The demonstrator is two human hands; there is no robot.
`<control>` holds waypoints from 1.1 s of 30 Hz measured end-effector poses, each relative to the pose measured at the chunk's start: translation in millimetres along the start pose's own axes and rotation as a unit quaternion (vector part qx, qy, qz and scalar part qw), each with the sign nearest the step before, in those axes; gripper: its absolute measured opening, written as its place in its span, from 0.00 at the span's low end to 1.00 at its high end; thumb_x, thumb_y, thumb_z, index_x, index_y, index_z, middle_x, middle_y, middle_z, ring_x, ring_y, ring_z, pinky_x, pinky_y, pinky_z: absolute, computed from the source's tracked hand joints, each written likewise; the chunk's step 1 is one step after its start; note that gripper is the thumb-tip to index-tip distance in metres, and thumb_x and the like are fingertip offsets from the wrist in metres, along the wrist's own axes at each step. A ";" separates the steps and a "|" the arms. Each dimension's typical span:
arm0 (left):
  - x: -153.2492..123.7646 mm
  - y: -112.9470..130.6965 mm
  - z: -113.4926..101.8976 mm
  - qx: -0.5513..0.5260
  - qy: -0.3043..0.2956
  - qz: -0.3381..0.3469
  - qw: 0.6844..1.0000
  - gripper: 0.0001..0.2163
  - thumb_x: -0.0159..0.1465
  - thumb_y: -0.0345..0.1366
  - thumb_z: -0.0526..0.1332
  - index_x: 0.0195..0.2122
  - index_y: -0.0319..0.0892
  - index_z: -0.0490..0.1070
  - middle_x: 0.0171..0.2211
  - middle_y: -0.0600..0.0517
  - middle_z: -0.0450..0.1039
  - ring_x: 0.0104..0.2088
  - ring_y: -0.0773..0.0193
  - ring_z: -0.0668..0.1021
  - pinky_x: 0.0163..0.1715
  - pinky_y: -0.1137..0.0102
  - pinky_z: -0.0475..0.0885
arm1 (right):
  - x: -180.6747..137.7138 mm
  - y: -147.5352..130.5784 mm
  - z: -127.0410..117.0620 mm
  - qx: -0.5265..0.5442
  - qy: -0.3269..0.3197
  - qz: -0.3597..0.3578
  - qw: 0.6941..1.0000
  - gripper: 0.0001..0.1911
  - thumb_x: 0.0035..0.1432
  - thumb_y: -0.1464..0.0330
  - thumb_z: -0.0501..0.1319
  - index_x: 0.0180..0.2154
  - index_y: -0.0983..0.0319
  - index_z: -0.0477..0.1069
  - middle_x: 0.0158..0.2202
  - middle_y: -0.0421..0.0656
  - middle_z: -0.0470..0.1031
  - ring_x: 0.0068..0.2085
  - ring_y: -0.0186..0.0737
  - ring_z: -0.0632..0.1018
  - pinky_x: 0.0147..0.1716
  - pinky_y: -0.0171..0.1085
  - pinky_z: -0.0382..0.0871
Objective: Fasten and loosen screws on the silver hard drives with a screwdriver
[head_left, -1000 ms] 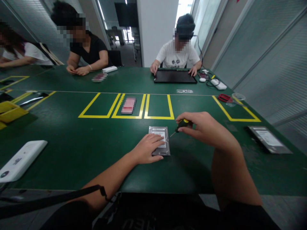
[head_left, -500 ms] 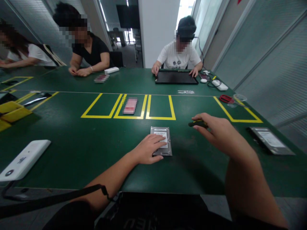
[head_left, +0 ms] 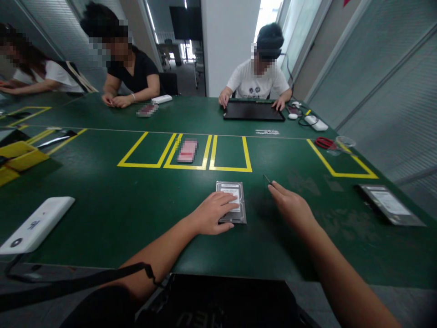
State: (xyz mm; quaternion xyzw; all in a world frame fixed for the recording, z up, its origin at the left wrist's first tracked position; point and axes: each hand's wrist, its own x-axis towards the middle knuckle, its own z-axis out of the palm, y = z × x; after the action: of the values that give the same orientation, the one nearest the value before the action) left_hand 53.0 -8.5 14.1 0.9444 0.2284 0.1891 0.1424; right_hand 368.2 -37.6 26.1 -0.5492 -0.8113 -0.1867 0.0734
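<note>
in the head view, a drive (head_left: 229,187) lies flat on the green table (head_left: 143,207), near the middle of the scene, its label facing up. the person's left hand (head_left: 214,213) comes in from about eight o'clock and rests palm down on it, fingers spread apart over the label and not closed around anything. the right hand (head_left: 291,203) is at three o'clock from the drive, apart from it, its thumb and fingers together, clamped on a screwdriver (head_left: 268,180). most of the tool is hidden by the hand; its thin shaft points toward ten or eleven o'clock, with the tip clear of the drive.

well apart at three o'clock lies a second drive (head_left: 391,205). a white device (head_left: 39,223) sits at nine o'clock, and a yellow bin (head_left: 25,157) between nine and ten. between ten and eleven, a blurred pink item (head_left: 187,151) lies inside a yellow tape frame (head_left: 184,167). a red item (head_left: 324,143) is at two o'clock. across the table, just past twelve, a co-worker (head_left: 254,86) in a white shirt has both hands on a black panel (head_left: 254,110).
</note>
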 end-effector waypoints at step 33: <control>0.5 2.5 -2.6 0.000 -0.008 -0.004 1.000 0.28 0.61 0.45 0.63 0.62 0.45 0.64 0.64 0.42 0.63 0.64 0.48 0.65 0.64 0.49 0.58 | -39.2 82.1 16.3 0.032 -0.066 0.073 0.995 0.20 0.69 0.62 0.51 0.52 0.67 0.73 0.47 0.51 0.76 0.47 0.50 0.77 0.48 0.46 0.71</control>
State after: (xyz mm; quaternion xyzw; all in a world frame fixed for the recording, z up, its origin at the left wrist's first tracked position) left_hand 53.2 -9.9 17.4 0.9449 0.2309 0.1812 0.1450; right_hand 460.2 -38.3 16.7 -0.6156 -0.7774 -0.1182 0.0513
